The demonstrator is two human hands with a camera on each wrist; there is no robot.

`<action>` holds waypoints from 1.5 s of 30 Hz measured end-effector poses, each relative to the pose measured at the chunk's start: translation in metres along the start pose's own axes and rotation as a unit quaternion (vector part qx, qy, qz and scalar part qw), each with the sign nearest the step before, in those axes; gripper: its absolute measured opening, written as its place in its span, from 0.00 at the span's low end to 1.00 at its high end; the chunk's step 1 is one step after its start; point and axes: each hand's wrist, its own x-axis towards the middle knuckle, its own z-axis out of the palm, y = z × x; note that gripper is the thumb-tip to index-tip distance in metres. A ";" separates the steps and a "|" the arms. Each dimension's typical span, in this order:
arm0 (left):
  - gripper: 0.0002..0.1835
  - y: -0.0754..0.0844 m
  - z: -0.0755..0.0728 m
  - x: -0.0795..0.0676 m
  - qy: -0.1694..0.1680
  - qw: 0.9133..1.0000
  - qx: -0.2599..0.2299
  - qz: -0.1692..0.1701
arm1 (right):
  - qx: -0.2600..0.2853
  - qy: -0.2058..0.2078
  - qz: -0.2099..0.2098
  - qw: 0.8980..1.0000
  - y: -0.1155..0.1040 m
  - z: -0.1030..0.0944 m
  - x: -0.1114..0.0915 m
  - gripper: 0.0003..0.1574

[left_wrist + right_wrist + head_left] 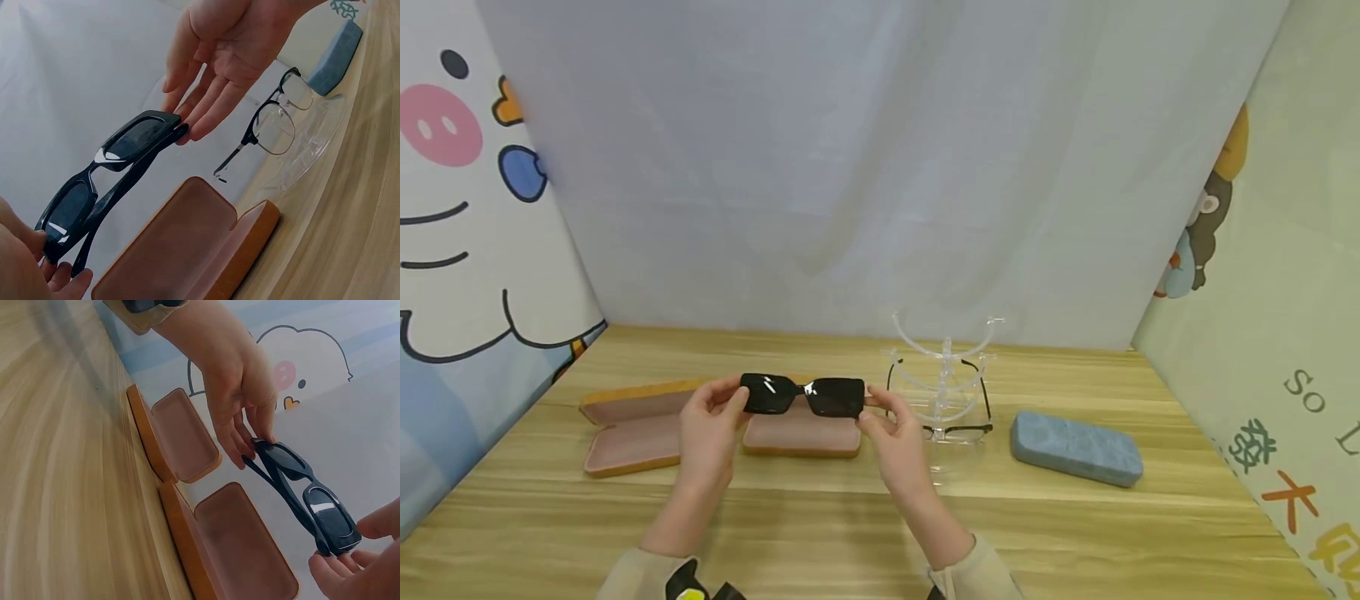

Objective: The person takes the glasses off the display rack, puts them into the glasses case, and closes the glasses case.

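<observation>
Black sunglasses (835, 397) with dark rectangular lenses are held up above the table, lenses facing away from the cloth backdrop. My left hand (709, 429) pinches one end of the frame, thumb on the front. At the other end, my right hand (895, 442) holds the corner between thumb and fingers. The temples (119, 194) lie close behind the lenses and look folded in. Behind and below the sunglasses sits an opened orange case (801, 435) with pink lining. A second opened orange case (636, 442) lies to its left, partly covered by my left hand.
A clear tiered display stand (945, 383) rises right of my right hand. Dark-framed eyeglasses (273, 119) rest on a lower tier. Farther right lies a closed blue case (1075, 448). A pale cloth (850, 167) hangs behind the wooden table (1075, 542), with printed panels at both sides.
</observation>
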 end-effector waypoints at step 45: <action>0.32 -0.035 0.002 0.004 -0.104 0.967 0.225 -0.065 | -0.260 -0.060 0.056 0.962 0.037 0.014 -0.007 0.30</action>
